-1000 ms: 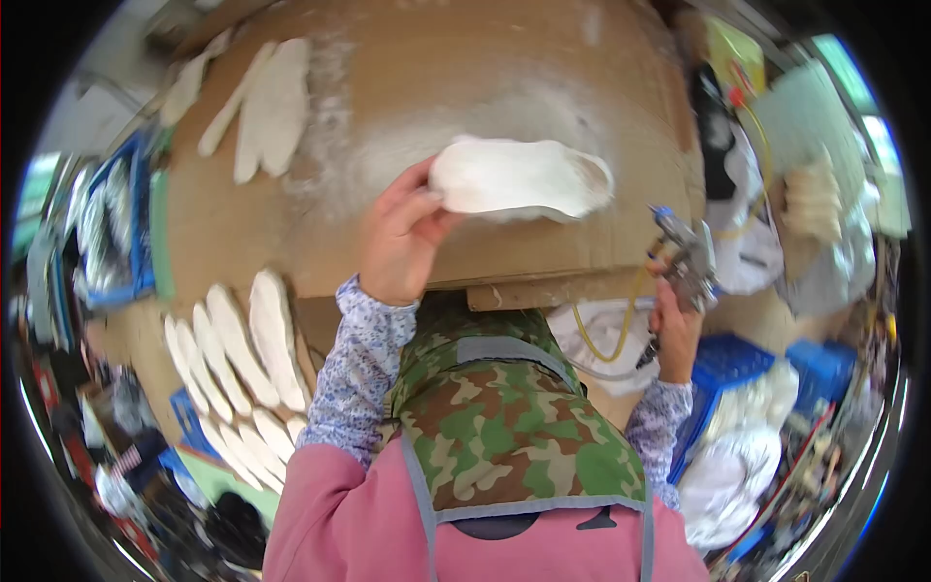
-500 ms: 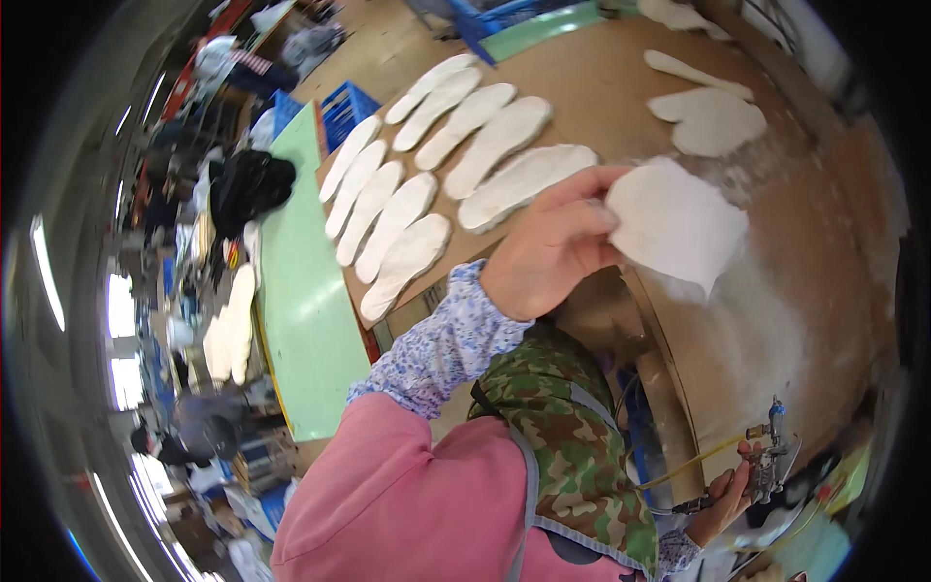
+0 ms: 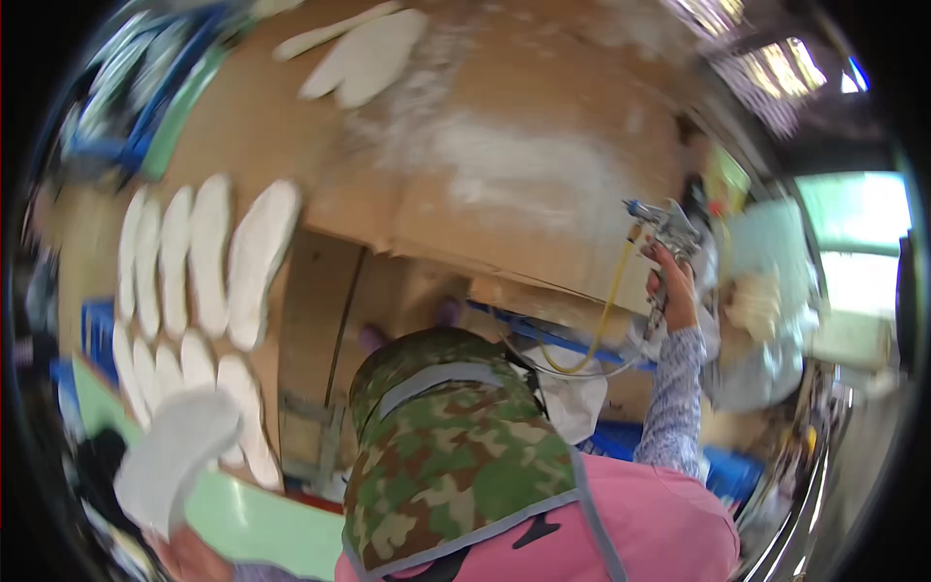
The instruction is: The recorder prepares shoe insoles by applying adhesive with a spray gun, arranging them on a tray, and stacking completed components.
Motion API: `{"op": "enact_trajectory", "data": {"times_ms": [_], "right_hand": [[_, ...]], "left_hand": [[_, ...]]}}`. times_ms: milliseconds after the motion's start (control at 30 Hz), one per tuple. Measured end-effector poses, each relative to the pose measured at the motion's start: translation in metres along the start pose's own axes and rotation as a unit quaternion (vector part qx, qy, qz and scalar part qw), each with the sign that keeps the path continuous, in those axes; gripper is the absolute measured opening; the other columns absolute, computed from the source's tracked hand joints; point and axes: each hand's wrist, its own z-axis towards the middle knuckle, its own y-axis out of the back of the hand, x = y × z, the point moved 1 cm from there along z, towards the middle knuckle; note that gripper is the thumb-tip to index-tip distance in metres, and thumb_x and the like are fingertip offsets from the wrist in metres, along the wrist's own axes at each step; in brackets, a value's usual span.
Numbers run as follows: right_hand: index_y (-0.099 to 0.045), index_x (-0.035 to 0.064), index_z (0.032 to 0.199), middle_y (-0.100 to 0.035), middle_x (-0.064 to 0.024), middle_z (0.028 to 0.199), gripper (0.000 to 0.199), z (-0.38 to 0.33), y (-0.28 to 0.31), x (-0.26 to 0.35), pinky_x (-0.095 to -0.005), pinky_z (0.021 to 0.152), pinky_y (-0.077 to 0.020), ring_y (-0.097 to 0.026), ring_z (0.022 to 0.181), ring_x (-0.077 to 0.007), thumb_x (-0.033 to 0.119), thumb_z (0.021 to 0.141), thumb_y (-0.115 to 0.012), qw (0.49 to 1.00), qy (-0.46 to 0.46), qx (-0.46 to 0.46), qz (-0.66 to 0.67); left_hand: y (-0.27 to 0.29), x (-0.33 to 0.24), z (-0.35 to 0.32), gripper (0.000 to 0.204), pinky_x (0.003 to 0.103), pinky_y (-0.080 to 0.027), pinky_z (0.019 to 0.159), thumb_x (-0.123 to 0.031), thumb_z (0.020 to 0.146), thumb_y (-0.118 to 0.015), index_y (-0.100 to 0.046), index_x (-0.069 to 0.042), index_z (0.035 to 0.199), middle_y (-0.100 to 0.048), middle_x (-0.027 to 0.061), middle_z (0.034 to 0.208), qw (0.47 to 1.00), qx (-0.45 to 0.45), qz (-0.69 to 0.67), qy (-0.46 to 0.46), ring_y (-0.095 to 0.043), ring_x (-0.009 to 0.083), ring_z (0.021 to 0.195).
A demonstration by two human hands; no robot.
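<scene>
While my right hand [image 3: 676,286] grips the spray gun [image 3: 671,229], my left hand [image 3: 194,557], clamped on a white insole [image 3: 175,451], has shifted work from the cardboard [image 3: 465,242] toward the insole rows [image 3: 260,264].

Right hand [image 3: 677,293] is out front from where I'm standing, fingers curled into a grip, wrist near straight. Right forearm [image 3: 673,398] runs back behind it. Left hand [image 3: 189,557] sits well to the left of it and further back, closed in a pinch, blurred. Only a strip of left forearm [image 3: 273,572] shows beside it.
</scene>
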Motion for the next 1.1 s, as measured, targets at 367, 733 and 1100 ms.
{"op": "enact_trajectory", "data": {"times_ms": [367, 733, 1100], "right_hand": [[-0.059, 0.0036, 0.110, -0.069, -0.0076, 0.096, 0.034, 0.047, 0.177, -0.078, -0.0213, 0.049, -0.0480, -0.057, 0.059, -0.0099, 0.025, 0.085, -0.063, 0.983, -0.104, -0.091, 0.116], [-0.062, 0.0102, 0.090, -0.062, -0.0047, 0.080, 0.019, 0.235, 0.226, -0.181, -0.0303, 0.061, -0.0483, -0.060, 0.072, -0.0189, 0.021, 0.074, -0.064, 0.988, -0.094, -0.068, -0.106], [-0.055, -0.0020, 0.124, -0.061, -0.0187, 0.114, 0.044, 0.243, 0.111, -0.096, -0.0352, 0.083, -0.0501, -0.060, 0.098, -0.0272, 0.019, 0.086, -0.059, 0.904, 0.253, -0.097, -0.332]], "left_hand": [[-0.029, -0.017, 0.052, 0.046, 0.047, -0.032, 0.108, -0.012, 0.089, -0.046, -0.042, 0.011, 0.128, -0.048, 0.0254, 0.130, 0.987, 0.158, 0.018, -0.029, -0.045, 0.0361, 0.122], [-0.016, -0.059, 0.052, 0.035, 0.048, -0.032, 0.109, -0.005, 0.090, -0.045, -0.048, 0.008, 0.122, -0.054, 0.0202, 0.126, 0.950, 0.299, 0.030, -0.086, -0.048, 0.0311, 0.120], [-0.058, 0.003, -0.067, 0.044, 0.043, -0.033, 0.107, -0.005, 0.089, -0.045, -0.040, 0.006, 0.132, -0.050, 0.0183, 0.133, 0.948, 0.268, -0.012, -0.170, -0.047, 0.0289, 0.123]]}}
